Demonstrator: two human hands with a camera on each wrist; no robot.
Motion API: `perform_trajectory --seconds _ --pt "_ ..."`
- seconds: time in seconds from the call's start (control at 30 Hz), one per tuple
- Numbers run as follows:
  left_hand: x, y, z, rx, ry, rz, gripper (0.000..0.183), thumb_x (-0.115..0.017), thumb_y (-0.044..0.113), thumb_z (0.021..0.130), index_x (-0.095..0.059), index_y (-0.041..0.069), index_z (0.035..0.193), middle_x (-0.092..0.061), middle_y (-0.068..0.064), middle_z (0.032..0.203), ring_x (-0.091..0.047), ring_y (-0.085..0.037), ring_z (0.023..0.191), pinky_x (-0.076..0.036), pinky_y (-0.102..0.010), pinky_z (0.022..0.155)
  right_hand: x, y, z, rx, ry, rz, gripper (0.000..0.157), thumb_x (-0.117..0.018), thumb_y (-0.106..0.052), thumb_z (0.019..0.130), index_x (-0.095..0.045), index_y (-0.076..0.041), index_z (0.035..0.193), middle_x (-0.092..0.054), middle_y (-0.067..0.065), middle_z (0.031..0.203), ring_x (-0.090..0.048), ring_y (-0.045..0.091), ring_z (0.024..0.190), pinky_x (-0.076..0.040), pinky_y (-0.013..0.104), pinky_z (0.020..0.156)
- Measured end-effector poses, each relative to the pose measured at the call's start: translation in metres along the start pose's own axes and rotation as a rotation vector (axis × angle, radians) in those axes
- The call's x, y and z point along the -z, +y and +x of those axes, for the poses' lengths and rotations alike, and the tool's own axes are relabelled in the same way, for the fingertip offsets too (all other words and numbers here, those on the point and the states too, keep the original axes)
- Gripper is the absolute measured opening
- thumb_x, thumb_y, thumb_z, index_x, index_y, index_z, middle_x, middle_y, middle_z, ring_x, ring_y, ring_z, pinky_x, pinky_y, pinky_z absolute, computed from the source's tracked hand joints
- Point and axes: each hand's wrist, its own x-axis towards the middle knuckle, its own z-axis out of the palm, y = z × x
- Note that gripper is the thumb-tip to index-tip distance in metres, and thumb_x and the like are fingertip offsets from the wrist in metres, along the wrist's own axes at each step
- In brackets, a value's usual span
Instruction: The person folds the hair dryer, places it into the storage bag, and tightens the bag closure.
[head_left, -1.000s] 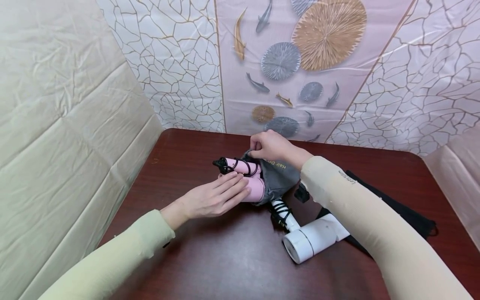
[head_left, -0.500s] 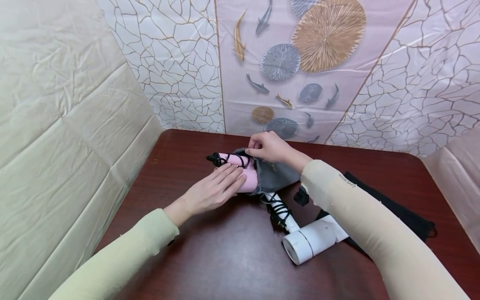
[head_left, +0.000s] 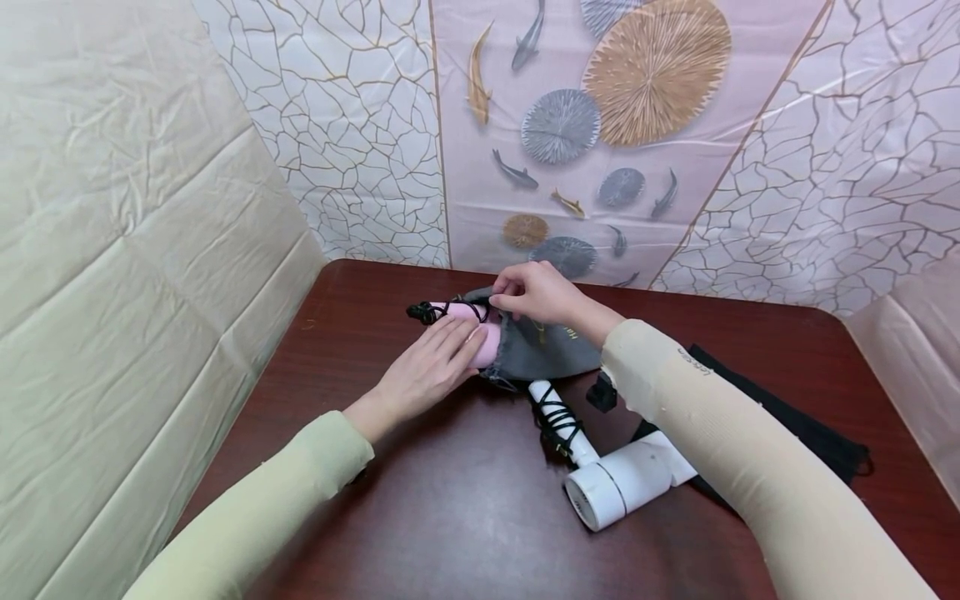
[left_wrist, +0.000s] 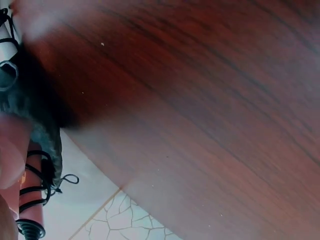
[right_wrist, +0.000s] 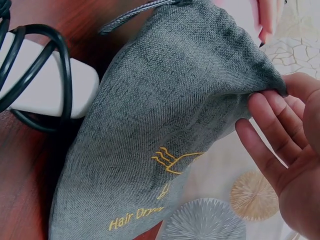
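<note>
A pink hair dryer [head_left: 487,346] lies partly inside a grey drawstring bag [head_left: 543,354], its black cord wound round the handle. My left hand [head_left: 420,371] rests on the dryer's exposed end with its fingers extended. Thumb and fingers of my right hand [head_left: 536,292] pinch the rim of the bag's mouth. Yellow "Hair Dryer" lettering and a drawing show on the bag [right_wrist: 150,95] in the right wrist view. The cord-wrapped pink handle [left_wrist: 31,185] pokes out of the mouth in the left wrist view. The dryer's front part is hidden in the cloth.
A white hair dryer [head_left: 626,483] with a black cord round its handle lies in front of the bag. Beneath my right forearm is a black cloth bag [head_left: 787,417]. The brown table [head_left: 450,517] ends at a patterned wall covering [head_left: 375,167].
The dryer has sunk deeper into the bag, with less pink showing. The bag's mouth has shifted left and away, off the white dryer's handle. My left hand has moved slightly away from me.
</note>
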Motion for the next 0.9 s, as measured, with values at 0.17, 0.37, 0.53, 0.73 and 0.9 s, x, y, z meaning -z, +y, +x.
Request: perform_trajectory --seconds 0.17,0.37,0.53,0.73,0.9 --pt "-0.002 0.001 0.003 0.055 0.003 -0.055 0.061 -0.075 0.024 0.099 -0.055 -0.009 0.146 -0.063 -0.026 0.139 -0.062 -0.041 0.130 -0.043 -0.049 0.121 0.001 -0.002 0.001 0.034 0.009 0.017 0.019 -0.072 -0.019 0.103 -0.076 -0.004 0.114 -0.079 0.002 0.091 -0.074 0.015 0.072 -0.059 0.040 0.081" --pt "-0.007 0.002 0.003 0.111 -0.032 -0.100 0.057 -0.073 0.023 0.102 -0.055 -0.008 0.146 -0.062 -0.026 0.141 -0.060 -0.040 0.132 -0.043 -0.050 0.121 0.000 -0.002 -0.002 -0.004 0.008 0.049 0.019 -0.073 -0.019 0.102 -0.077 -0.005 0.115 -0.080 0.001 0.093 -0.076 0.014 0.076 -0.059 0.041 0.084" --pt "-0.010 0.004 0.004 0.146 -0.051 -0.129 0.058 -0.074 0.023 0.101 -0.056 -0.007 0.147 -0.062 -0.025 0.142 -0.060 -0.040 0.134 -0.044 -0.051 0.119 -0.002 0.000 -0.004 -0.028 0.018 0.093 0.018 -0.074 -0.019 0.102 -0.078 -0.006 0.114 -0.080 0.002 0.093 -0.077 0.017 0.078 -0.059 0.034 0.072" --pt "-0.013 0.008 0.007 0.208 -0.071 -0.174 0.059 -0.076 0.021 0.100 -0.055 -0.009 0.146 -0.061 -0.026 0.142 -0.060 -0.040 0.134 -0.045 -0.051 0.118 -0.004 0.002 -0.004 -0.045 0.031 0.128 0.018 -0.075 -0.018 0.101 -0.079 -0.006 0.113 -0.080 0.004 0.089 -0.078 0.020 0.079 -0.057 0.030 0.068" --pt "-0.015 0.010 0.011 0.262 -0.104 -0.218 0.058 -0.074 0.020 0.101 -0.053 -0.009 0.147 -0.060 -0.027 0.143 -0.060 -0.042 0.133 -0.044 -0.052 0.118 -0.007 0.003 -0.003 -0.053 0.023 0.153 0.019 -0.075 -0.017 0.101 -0.079 -0.003 0.114 -0.081 0.005 0.092 -0.079 0.021 0.080 -0.058 0.029 0.068"
